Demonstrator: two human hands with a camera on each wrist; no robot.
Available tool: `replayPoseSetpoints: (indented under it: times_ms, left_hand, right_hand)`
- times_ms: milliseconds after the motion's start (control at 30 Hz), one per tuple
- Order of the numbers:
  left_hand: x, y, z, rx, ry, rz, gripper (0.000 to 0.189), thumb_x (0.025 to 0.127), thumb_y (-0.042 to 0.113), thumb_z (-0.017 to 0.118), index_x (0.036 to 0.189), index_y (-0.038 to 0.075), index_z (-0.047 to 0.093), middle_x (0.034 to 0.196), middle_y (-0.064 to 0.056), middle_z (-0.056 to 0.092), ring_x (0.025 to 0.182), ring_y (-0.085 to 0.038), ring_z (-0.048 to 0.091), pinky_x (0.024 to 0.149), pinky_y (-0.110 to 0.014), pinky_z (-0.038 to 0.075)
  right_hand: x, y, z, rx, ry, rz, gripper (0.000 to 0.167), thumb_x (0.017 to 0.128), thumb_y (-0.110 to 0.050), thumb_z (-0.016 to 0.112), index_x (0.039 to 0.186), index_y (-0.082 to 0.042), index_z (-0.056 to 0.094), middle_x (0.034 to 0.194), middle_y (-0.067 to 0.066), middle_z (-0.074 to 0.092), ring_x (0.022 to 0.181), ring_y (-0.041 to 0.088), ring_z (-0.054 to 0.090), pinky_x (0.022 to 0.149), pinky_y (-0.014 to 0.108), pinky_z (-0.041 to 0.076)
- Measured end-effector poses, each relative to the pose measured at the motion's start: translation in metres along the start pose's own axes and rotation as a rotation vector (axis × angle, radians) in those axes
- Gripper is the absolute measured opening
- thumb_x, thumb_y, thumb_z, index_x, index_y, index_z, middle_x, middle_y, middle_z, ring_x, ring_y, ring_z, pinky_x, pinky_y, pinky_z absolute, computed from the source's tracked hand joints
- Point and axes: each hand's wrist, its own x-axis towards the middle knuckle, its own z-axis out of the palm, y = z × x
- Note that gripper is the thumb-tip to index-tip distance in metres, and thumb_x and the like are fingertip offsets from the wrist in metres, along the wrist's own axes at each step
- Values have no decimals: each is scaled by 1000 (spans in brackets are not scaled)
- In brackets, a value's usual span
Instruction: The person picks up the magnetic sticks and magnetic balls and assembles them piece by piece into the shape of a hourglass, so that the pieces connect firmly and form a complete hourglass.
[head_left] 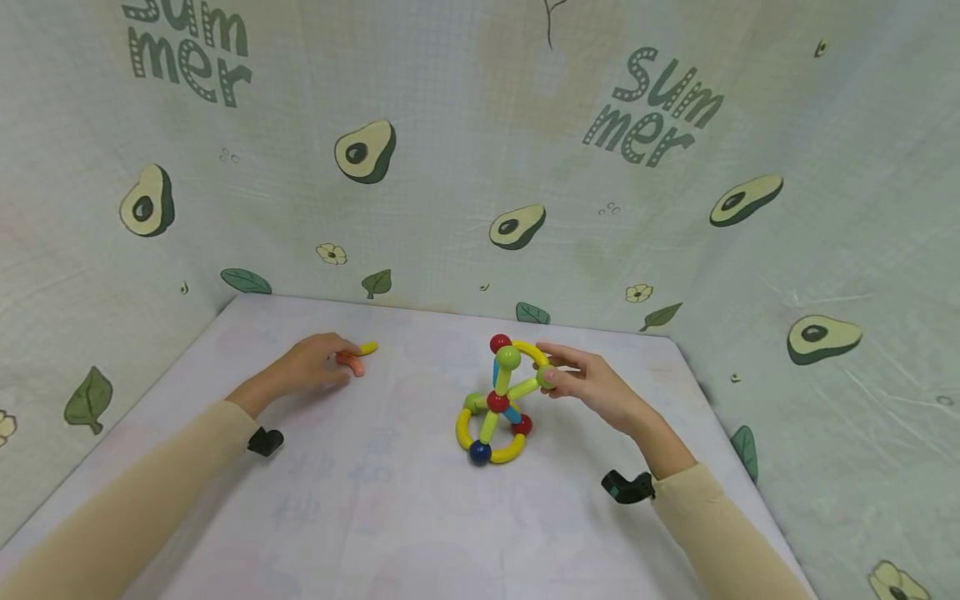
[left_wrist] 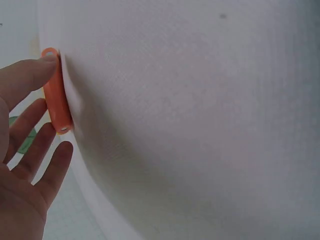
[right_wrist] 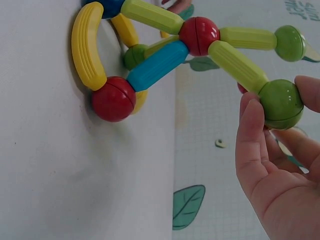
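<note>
My left hand (head_left: 311,362) is at the far left of the table, pinching a curved orange magnetic stick (left_wrist: 59,102) between thumb and fingers. A short yellow stick (head_left: 368,347) lies just beyond its fingertips. In the middle stands a structure of magnetic sticks and balls, with a red ball (head_left: 498,402) at its centre. Its base is a ring of curved yellow sticks (head_left: 508,451) joined by balls, among them a dark blue ball (head_left: 480,452). My right hand (head_left: 600,390) holds a green ball (right_wrist: 281,104) at the structure's upper right between thumb and fingers.
The white table (head_left: 375,517) meets a cloth backdrop (head_left: 442,167) printed with avocados and leaves, which rises behind it and along both sides. A black wrist camera (head_left: 628,487) sits by the right sleeve, another black camera (head_left: 266,441) by the left.
</note>
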Motion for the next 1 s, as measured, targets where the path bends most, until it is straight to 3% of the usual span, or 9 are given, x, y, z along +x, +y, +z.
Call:
replayPoseSetpoints:
  times_ms: [267,533,800,1000]
  left_hand:
    - [-3,1,1,32,-26,-9,39,88,8,86,126,7,77,122,-11,69,116,-34,61,100,-57,50]
    - [-5,3,1,8,-51,-32,35,92,12,84,126,10,76,118,-8,71,102,-26,58,86,-43,48]
    - [-4,3,2,-18,-62,-43,31,95,14,81,125,7,75,112,-5,73,98,-21,64,85,-42,55]
    - [0,5,6,-34,-70,-67,28,100,32,78,118,11,77,107,1,75,94,-16,66,87,-41,57]
  right_hand:
    - [0,0,1,22,-5,-4,64,107,-38,65,164,-17,42,148,25,55,121,46,67,109,51,53]
    - [-1,-2,0,20,-6,-7,63,108,-37,64,163,-16,43,148,24,56,118,41,69,108,50,54]
    - [-1,-2,-1,22,-18,-15,62,108,-35,64,163,-15,42,147,24,56,120,45,68,108,50,55]
    - [-1,-1,-1,18,-17,-13,63,108,-36,64,163,-16,42,149,26,54,119,41,69,109,51,54]
